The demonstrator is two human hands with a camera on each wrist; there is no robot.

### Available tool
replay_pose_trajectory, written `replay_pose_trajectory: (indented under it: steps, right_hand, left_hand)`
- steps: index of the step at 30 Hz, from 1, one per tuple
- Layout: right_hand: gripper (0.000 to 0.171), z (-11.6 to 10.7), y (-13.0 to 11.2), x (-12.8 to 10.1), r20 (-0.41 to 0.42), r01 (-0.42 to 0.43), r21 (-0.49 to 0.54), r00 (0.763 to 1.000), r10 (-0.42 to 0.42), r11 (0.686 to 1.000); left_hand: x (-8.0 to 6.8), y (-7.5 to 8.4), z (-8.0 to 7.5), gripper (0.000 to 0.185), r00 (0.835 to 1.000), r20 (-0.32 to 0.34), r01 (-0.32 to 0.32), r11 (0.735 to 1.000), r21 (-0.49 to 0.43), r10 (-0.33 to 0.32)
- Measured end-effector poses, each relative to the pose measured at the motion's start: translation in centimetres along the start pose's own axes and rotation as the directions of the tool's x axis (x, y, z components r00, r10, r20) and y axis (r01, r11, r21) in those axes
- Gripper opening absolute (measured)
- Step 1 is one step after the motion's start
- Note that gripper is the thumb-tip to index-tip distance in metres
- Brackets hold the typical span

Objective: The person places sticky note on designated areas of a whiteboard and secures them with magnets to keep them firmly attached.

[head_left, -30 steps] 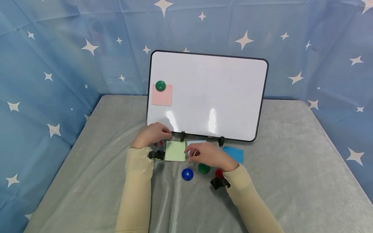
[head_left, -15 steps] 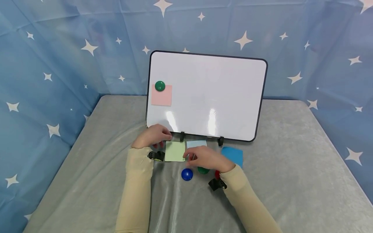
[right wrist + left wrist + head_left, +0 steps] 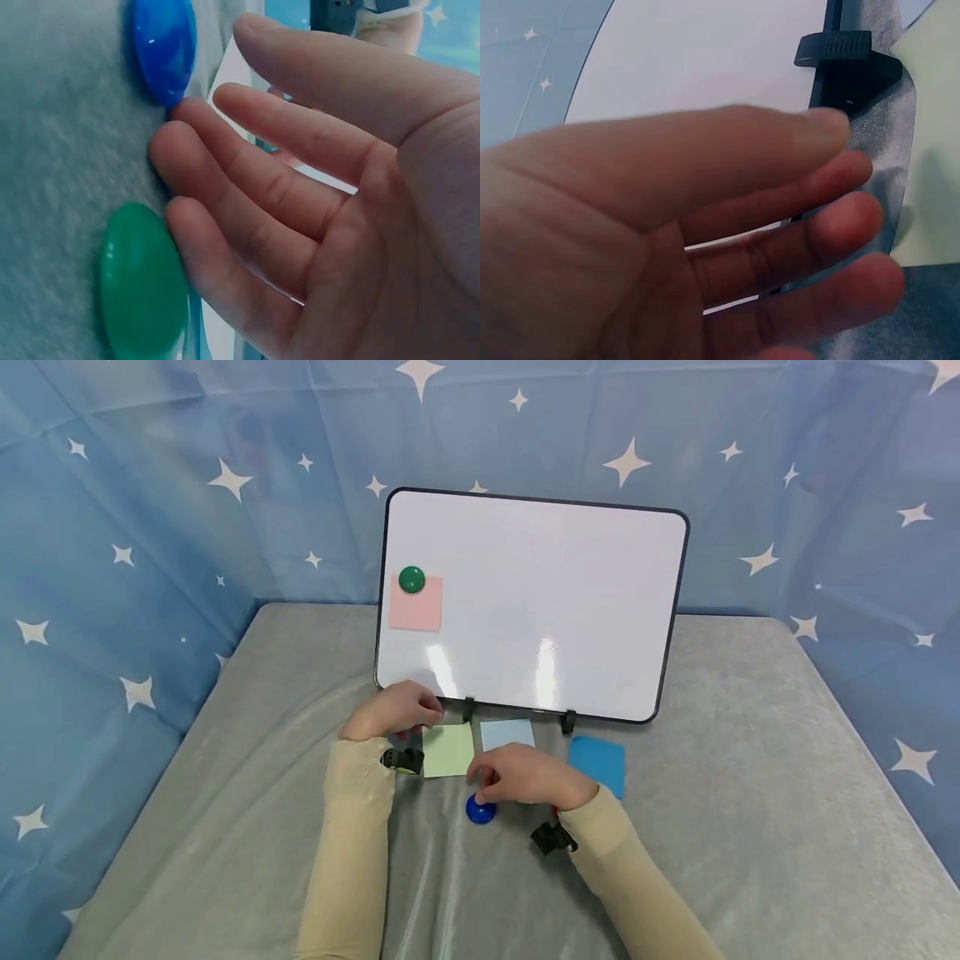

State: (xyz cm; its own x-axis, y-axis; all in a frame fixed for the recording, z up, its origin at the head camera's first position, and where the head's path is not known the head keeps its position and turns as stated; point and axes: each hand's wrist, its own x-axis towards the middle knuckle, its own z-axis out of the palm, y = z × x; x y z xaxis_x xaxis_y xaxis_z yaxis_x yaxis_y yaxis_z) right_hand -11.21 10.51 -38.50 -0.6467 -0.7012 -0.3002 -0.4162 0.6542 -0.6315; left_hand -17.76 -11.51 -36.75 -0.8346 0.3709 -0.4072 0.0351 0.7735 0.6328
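My left hand (image 3: 393, 708) hovers by the upper left corner of a pale green paper note (image 3: 447, 750), its fingers loosely bent around nothing. In the left wrist view the note's edge lies just beyond the fingertips. Low over the table, my right hand (image 3: 528, 774) reaches beside a round blue magnet (image 3: 481, 811), thumb tip overlapping it in the head view. The right wrist view has relaxed fingers between that magnet and a round green magnet (image 3: 142, 285), which the hand hides from the head camera. A light blue note (image 3: 507, 732) lies behind the right hand.
A whiteboard (image 3: 540, 593) stands at the back on black feet (image 3: 568, 722). On its left, a green magnet (image 3: 412, 580) holds a pink note (image 3: 416, 612). A bright blue note (image 3: 600, 762) lies right of the right hand; a red magnet is mostly hidden near that wrist.
My right hand has moved down and left to the blue magnet, uncovering more of the light blue note and covering the green magnet. The pale green note has shifted slightly left; my left hand barely moved.
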Motion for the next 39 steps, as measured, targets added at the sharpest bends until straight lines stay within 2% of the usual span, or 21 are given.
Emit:
replay_pose_trajectory:
  steps: [7,14,22,29,36,39]
  right_hand:
    - [0.021,0.29,-0.31,0.10,0.011,-0.021,-0.043,1.000,0.022,0.999]
    - [0.021,0.57,-0.62,0.24,0.024,-0.063,-0.100,0.998,0.066,0.993]
    - [0.017,0.75,-0.70,0.12,0.021,-0.060,-0.134,0.998,0.064,0.989]
    - [0.018,0.67,-0.64,0.02,0.027,-0.048,-0.123,0.998,0.052,0.991]
    - [0.014,0.31,-0.49,-0.05,0.028,-0.048,-0.095,0.998,0.051,0.994]
    - [0.013,0.27,-0.40,-0.09,0.031,-0.043,-0.099,0.998,0.046,0.994]
  left_hand:
    - [0.12,-0.07,0.06,0.020,1.000,0.021,-0.011,1.000,0.001,0.011]
    - [0.48,-0.15,0.21,0.018,0.999,0.030,-0.030,0.999,0.039,0.029]
    - [0.67,-0.12,0.39,0.016,0.999,0.027,-0.032,0.998,0.049,0.031]
    - [0.67,0.01,0.41,0.025,0.994,0.048,-0.102,0.993,0.065,0.098]
    - [0.70,-0.11,0.31,0.029,0.990,0.003,-0.142,0.987,0.072,0.142]
    - [0.66,-0.10,0.30,0.027,0.989,0.008,-0.146,0.988,0.058,0.145]
